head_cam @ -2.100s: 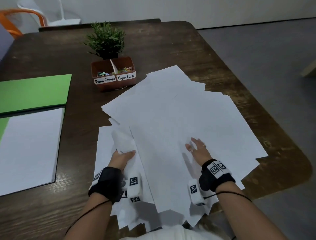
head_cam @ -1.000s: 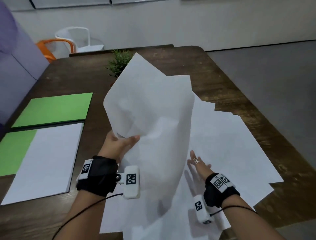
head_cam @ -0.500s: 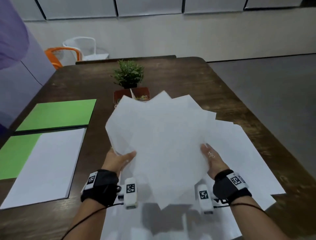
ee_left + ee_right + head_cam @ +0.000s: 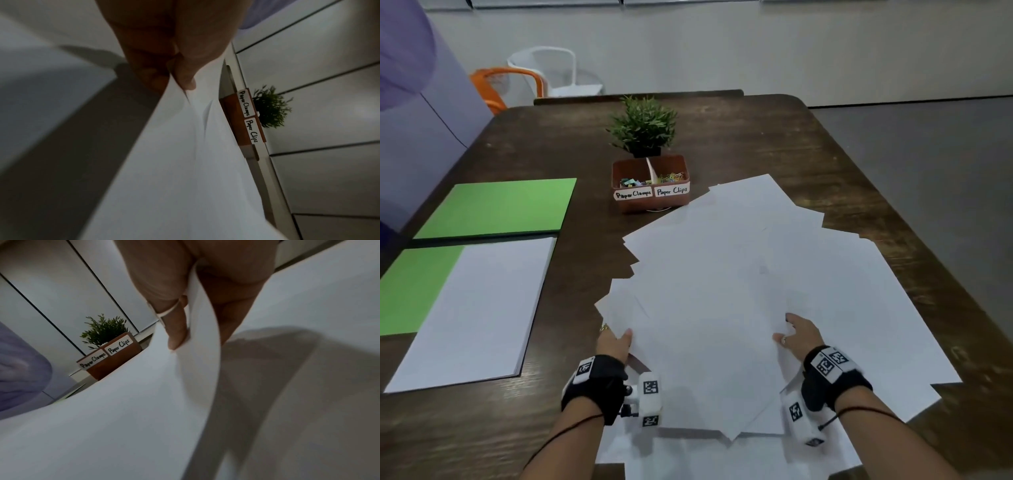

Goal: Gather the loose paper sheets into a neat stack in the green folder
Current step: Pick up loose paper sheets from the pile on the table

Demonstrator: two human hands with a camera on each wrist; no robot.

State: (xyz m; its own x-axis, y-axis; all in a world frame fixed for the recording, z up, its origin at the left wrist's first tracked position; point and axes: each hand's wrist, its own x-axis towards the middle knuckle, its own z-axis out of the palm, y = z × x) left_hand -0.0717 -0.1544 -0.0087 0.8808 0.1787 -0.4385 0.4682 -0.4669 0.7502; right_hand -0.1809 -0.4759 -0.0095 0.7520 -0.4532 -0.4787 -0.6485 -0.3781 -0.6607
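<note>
Here, at the near edge of the desk (image 4: 774, 137), I am gathering a fanned bundle of loose paper sheets (image 4: 709, 308), with my left hand (image 4: 614, 342) pinching its left margin, thumb on top and fingers tucked beneath, and my right hand (image 4: 799, 337) pinching the right margin in the same grip; both wrist views are showing a thumb pressing paper against the fingers below. The bundle is splaying unevenly, its corners stepping out along the left side, and more sheets are lying flat under it, spreading toward the desk's right edge. The green folder (image 4: 493, 209) is lying open well to my left, a squared stack of paper (image 4: 479, 308) already sitting on its nearer leaf. By my judgement I am midway through collecting, and the next move is calling for squaring these edges before carrying them left. The bare wood between bundle and folder is giving room for that swing; the brown box (image 4: 650, 195) of clips and clamps, with the small plant (image 4: 643, 126) behind it, is sitting just beyond the sheets' far corner.
</note>
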